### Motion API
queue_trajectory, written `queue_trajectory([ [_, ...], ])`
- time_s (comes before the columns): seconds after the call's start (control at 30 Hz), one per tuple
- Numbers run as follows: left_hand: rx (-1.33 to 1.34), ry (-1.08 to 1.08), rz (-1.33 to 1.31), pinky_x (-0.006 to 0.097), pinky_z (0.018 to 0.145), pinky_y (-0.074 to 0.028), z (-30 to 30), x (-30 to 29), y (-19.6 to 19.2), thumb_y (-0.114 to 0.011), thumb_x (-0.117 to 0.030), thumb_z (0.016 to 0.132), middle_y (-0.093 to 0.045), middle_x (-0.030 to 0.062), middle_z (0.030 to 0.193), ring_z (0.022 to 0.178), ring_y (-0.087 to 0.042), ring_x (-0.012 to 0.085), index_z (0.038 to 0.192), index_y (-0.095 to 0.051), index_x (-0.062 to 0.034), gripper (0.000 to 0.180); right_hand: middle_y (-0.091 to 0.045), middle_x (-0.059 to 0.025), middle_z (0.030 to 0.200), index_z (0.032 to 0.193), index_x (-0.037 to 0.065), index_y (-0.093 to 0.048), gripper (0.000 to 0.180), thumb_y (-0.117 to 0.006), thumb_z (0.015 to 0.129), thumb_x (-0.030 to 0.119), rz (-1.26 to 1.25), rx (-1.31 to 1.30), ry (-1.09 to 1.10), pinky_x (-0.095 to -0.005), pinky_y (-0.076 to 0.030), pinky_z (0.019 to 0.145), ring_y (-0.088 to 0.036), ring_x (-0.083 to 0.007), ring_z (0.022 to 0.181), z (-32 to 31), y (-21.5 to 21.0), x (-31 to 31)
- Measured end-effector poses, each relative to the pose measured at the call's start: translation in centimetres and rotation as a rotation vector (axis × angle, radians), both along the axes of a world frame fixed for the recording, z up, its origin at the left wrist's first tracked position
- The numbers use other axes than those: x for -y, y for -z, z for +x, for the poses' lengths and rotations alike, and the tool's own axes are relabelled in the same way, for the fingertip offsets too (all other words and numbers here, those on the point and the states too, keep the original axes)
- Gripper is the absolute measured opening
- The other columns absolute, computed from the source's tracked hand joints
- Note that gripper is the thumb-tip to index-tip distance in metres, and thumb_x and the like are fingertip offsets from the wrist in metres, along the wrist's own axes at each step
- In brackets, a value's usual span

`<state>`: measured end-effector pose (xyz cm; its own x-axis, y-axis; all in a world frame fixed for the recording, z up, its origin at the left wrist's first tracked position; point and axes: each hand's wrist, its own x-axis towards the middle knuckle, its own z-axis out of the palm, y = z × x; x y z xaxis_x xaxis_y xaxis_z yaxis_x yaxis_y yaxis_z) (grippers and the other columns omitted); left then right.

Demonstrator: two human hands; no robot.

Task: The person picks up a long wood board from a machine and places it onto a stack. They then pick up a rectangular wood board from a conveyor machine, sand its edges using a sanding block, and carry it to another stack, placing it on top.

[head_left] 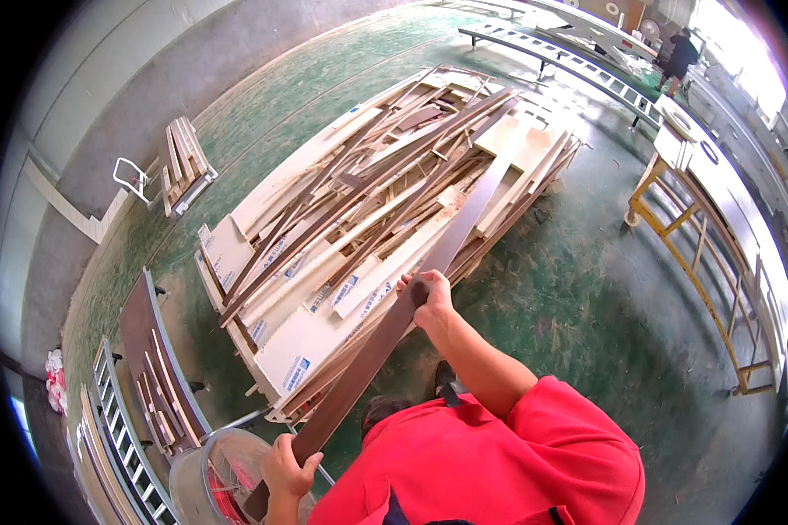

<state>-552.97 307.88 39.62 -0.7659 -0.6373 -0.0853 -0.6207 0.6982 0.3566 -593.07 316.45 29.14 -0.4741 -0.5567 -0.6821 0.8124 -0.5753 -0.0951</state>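
A long, dark brown board (pixel 366 382) slants in front of me, from low at the left up over the heap. My right hand (pixel 429 297) grips it near its middle, fingers wrapped round the edges. Lower down, my left hand (pixel 289 465) is closed on the same board near its near end. The far part of the board lies over a large pile of scrap strips (pixel 385 210), brown and cream, stacked on pale panels (pixel 293 346). Whether the far end rests on the pile I cannot tell.
Left of the pile stand a round bin (pixel 197 472), a brown-topped table (pixel 140 324) with strips on it, and a ladder-like rack (pixel 123 429). A small cart (pixel 184 166) holds boards. At right is a yellow-framed trolley (pixel 674 232); a roller conveyor (pixel 560 57) and a person (pixel 679 57) are far off.
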Motion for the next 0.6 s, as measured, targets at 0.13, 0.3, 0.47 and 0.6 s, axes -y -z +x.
queue_trajectory([
  [0.13, -0.025, 0.022, -0.034, 0.047, 0.071, -0.045, -6.4, 4.0, -1.2, -0.072, -0.036, 0.067, -0.06, 0.0196, 0.088, 0.083, -0.057, 0.0403, 0.1, -0.052, -0.002, 0.052, -0.061, -0.0139, 0.082, 0.092, -0.003, -0.053, 0.031, -0.049, 0.073, 0.021, 0.012, 0.003, 0.006, -0.0387, -0.05, 0.072, -0.059, -0.0279, 0.071, -6.1, 1.0, 4.8],
  [0.3, 0.038, 0.008, -0.155, 0.046, 0.074, -0.045, -13.0, 10.4, -2.8, -0.07, -0.035, 0.069, -0.061, 0.0189, 0.091, 0.086, -0.058, 0.0398, 0.097, -0.054, -0.0022, 0.047, -0.062, -0.0154, 0.083, 0.091, -0.005, -0.054, 0.033, -0.049, 0.074, 0.022, -0.016, -0.005, 0.03, -0.0393, -0.051, 0.071, -0.06, -0.0285, 0.071, -12.3, 2.5, 11.8],
  [0.47, 0.041, 0.032, -0.125, 0.046, 0.075, -0.046, -17.7, 18.9, -3.4, -0.07, -0.037, 0.069, -0.062, 0.0194, 0.093, 0.088, -0.058, 0.0398, 0.098, -0.054, -0.0013, 0.049, -0.062, -0.0176, 0.084, 0.094, -0.007, -0.055, 0.039, -0.047, 0.075, 0.026, 0.031, -0.045, 0.028, -0.0393, -0.051, 0.073, -0.061, -0.0297, 0.073, -16.8, 3.1, 20.0],
  [0.6, 0.077, 0.062, -0.055, 0.046, 0.076, -0.046, -19.6, 27.4, -1.4, -0.07, -0.039, 0.069, -0.062, 0.0213, 0.094, 0.09, -0.058, 0.0407, 0.1, -0.054, -0.0013, 0.051, -0.062, -0.0177, 0.086, 0.108, -0.008, -0.05, 0.05, -0.049, 0.078, 0.032, 0.165, -0.175, -0.123, -0.0395, -0.05, 0.075, -0.06, -0.029, 0.077, -16.8, 4.8, 25.3],
])
